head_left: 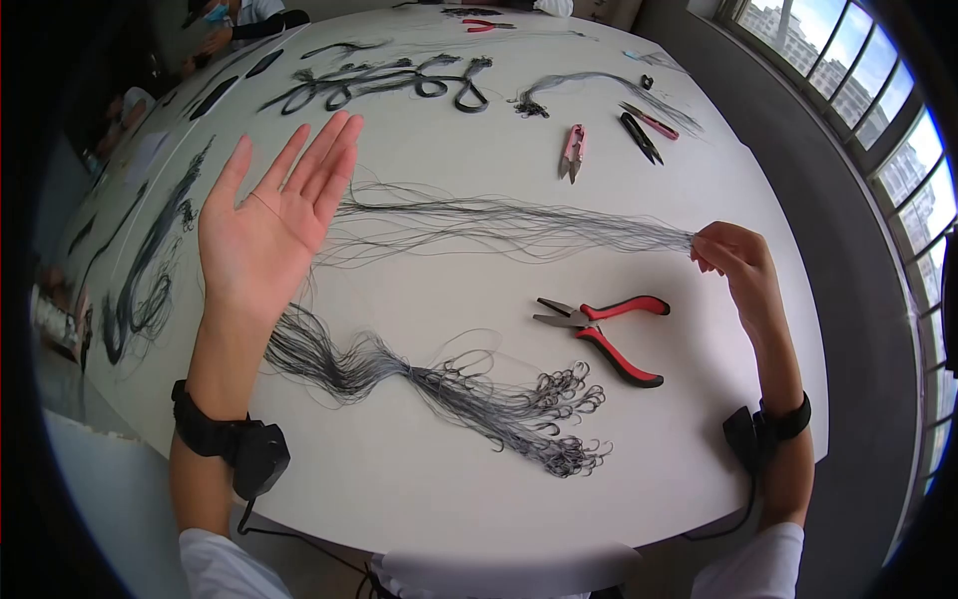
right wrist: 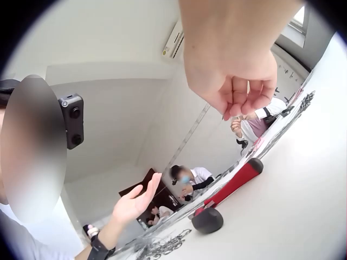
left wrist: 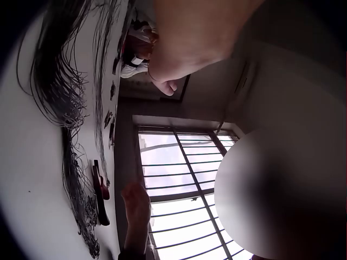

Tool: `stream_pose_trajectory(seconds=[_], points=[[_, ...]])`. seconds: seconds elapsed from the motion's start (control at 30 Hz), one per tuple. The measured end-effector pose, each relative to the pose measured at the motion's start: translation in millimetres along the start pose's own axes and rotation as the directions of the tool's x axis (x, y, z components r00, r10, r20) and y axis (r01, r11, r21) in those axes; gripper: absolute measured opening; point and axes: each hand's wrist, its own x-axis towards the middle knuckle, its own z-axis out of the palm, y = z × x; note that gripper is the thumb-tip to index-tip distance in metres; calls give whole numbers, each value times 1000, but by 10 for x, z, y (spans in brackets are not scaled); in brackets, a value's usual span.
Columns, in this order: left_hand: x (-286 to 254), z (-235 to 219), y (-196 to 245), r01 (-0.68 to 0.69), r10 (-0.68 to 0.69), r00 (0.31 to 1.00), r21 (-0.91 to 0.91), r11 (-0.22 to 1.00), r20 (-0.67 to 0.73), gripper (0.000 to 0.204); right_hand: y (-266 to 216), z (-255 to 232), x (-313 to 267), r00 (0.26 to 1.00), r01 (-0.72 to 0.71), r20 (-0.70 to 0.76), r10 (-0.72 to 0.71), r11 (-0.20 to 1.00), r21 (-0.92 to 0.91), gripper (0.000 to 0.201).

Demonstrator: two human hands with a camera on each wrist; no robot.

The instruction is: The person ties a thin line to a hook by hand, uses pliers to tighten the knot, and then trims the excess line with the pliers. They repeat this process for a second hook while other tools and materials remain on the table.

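Note:
My left hand (head_left: 269, 220) is raised over the table with its palm showing and fingers straight, holding nothing. At the right, my right hand (head_left: 738, 265) pinches the end of a loose bundle of thin dark strands (head_left: 519, 222) between thumb and curled fingers. The strands stretch left across the table and pass behind the left hand. Below them lies a thicker bundle of dark strands (head_left: 344, 369), gathered at a narrow waist, with many hook-shaped ends (head_left: 569, 454) fanned out on its right. Pliers (head_left: 582, 319) with red and black handles lie spread between the two bundles.
Pink-handled snips (head_left: 574, 150), black snips (head_left: 641, 138) and another pink-handled tool (head_left: 651, 120) lie farther back. More dark bundles (head_left: 399, 80) are spread across the far table and the left side (head_left: 140, 270). Other people sit around the table; a barred window (head_left: 848, 70) is at the right.

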Motion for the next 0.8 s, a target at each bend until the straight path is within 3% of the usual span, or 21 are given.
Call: stream_pose_trajectory(seconds=[0.13, 0.2, 0.33, 0.43, 0.47, 0.5, 0.53, 0.57, 0.63, 0.67, 0.73, 0.77, 0.8], points=[[100, -247, 281, -130, 125, 986, -33, 991, -109, 69, 244, -81, 121, 998, -62, -28, 59, 990, -127, 15], [120, -319, 423, -274, 246, 931, -71, 959, -270, 72, 335, -127, 155, 996, -80, -43, 74, 987, -140, 17], [93, -297, 521, -298, 277, 923, -44, 953, -267, 73, 379, -170, 165, 990, -135, -74, 121, 966, -220, 18], [33, -160, 338, -206, 206, 936, 28, 978, -287, 65, 406, -207, 166, 979, -200, -77, 186, 944, -263, 21], [13, -143, 296, -60, 96, 963, 144, 988, -253, 58, 375, -205, 151, 970, -239, -105, 219, 935, -262, 21], [-8, -115, 241, 83, -20, 973, 264, 961, -231, 51, 356, -197, 142, 959, -278, -132, 251, 925, -258, 22], [-47, -21, 143, 154, -29, 954, 404, 902, -298, 37, 360, -202, 147, 960, -276, -128, 250, 926, -257, 22], [-87, 27, 75, 153, -27, 953, 405, 901, -301, 37, 375, -224, 152, 957, -284, -140, 254, 921, -266, 21], [-152, 104, -38, 280, -193, 960, 629, 726, -204, 32, 368, -237, 152, 955, -290, -152, 257, 917, -275, 22], [-177, 161, -89, 278, -191, 960, 628, 727, -204, 32, 346, -230, 139, 968, -242, -147, 204, 911, -333, 18], [-219, 281, -180, 320, -366, 924, 744, 586, -109, 27, 272, -177, 95, 979, -191, -136, 149, 900, -392, 15], [-236, 320, -229, 318, -363, 925, 743, 588, -108, 27, 198, -93, 53, 993, -28, -115, -16, 928, -372, 10], [-255, 350, -274, 313, -418, 904, 813, 491, -95, 25, 103, 7, 0, 978, 139, -98, -183, 928, -347, 5]])
